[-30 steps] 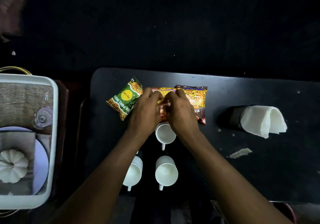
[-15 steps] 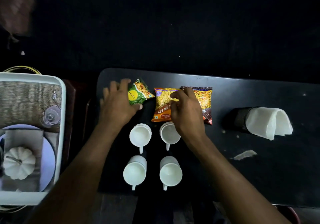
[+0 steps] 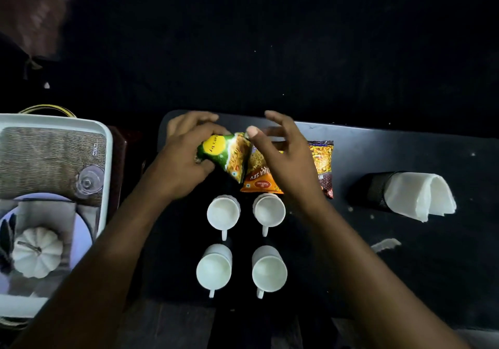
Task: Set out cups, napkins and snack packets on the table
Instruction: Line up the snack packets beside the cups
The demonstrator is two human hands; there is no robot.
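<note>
Head view: left hand (image 3: 183, 159) closed on green snack packet (image 3: 224, 155), lifted and tilted, long axis slanting down-right over orange sev packet (image 3: 259, 176). Right hand (image 3: 283, 157) open, empty, thumb just beside packet's top corner. 4 white cups (image 3: 244, 240) below.

Your green packet (image 3: 221, 154) is glossy printed foil, catching the light, as are the orange packet (image 3: 259, 176) and the dark packet (image 3: 322, 159). Your four cups (image 3: 223, 212) look smooth, matt white. The napkins (image 3: 421, 196) are soft, matt paper. The desk (image 3: 405, 254) is dark, smooth, faintly sheened. The tray (image 3: 106, 159) is smooth white plastic with a coarse woven mat (image 3: 46, 159)
</note>
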